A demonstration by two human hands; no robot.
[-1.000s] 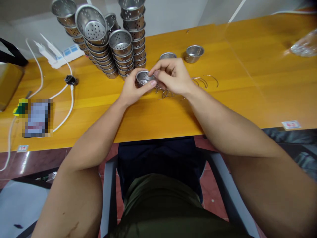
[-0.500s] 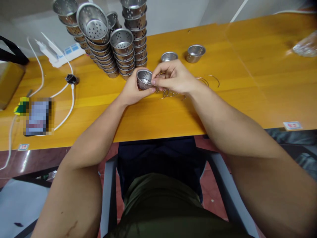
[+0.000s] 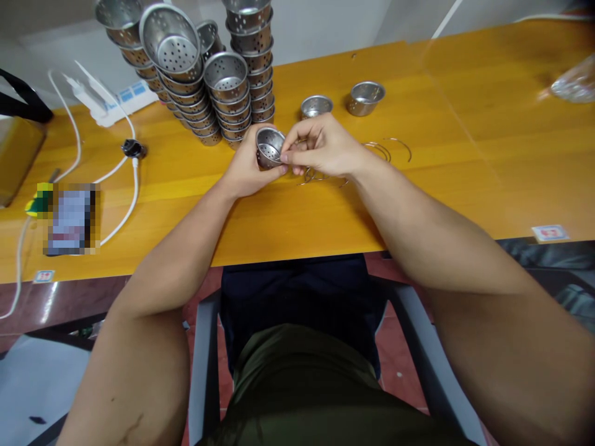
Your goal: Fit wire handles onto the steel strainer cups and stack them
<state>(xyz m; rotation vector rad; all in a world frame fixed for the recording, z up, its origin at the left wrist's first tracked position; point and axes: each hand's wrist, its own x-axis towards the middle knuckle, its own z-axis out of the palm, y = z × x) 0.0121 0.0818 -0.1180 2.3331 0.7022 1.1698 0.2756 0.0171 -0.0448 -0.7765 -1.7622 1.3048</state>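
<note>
My left hand point(image 3: 245, 168) is wrapped round a small perforated steel cup point(image 3: 268, 147), tilted so its holed inside faces me. My right hand point(image 3: 325, 148) pinches at the cup's right rim with thumb and forefinger; what it holds there is too small to make out. Under and beside the right hand lies a small heap of thin wire rings point(image 3: 320, 177), with more curved wires point(image 3: 385, 148) to the right on the wooden table point(image 3: 297, 210).
Tall stacks of the same steel cups point(image 3: 223, 80) stand just behind my hands. Two single cups point(image 3: 316, 106) point(image 3: 365, 98) sit behind the right hand. A white power strip and cable point(image 3: 116, 105) lie at the left. A clear plastic bag point(image 3: 574, 83) is at the far right.
The cup has been tipped in my left hand, so its holed inside now faces me more. My right fingers have shifted along its rim. Both hands stay in the same place.
</note>
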